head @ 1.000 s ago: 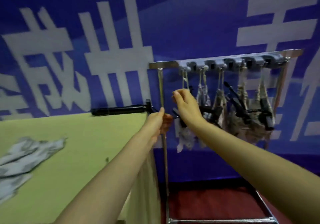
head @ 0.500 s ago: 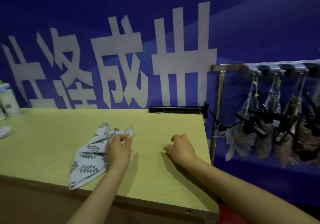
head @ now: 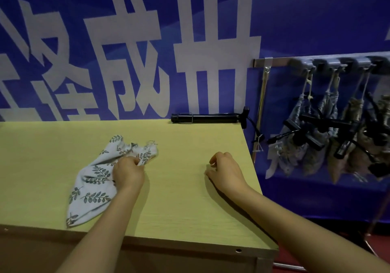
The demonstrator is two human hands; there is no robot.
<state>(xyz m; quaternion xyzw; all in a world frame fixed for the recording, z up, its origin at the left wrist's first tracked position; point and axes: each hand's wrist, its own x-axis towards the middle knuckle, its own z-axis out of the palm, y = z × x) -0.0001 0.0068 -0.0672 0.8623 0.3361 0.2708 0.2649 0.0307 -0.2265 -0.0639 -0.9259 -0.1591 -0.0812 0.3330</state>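
A crumpled pale cloth with a leaf print [head: 92, 186] lies on the light wooden table [head: 185, 198]. My left hand [head: 128, 172] grips the cloth near its upper right part, fingers curled into the fabric. My right hand [head: 224, 171] rests on the bare tabletop to the right, fingers loosely curled and holding nothing.
A black hand pump [head: 207, 117] lies along the table's back edge against a blue banner with large white characters. Right of the table stands a metal rack [head: 266, 63] with several similar cloths [head: 295, 146] hanging from black clip hangers. The floor below is red.
Both hands left the rack and came down to the table. My left hand has taken hold of the leaf-print cloth and my right hand has settled on the tabletop.
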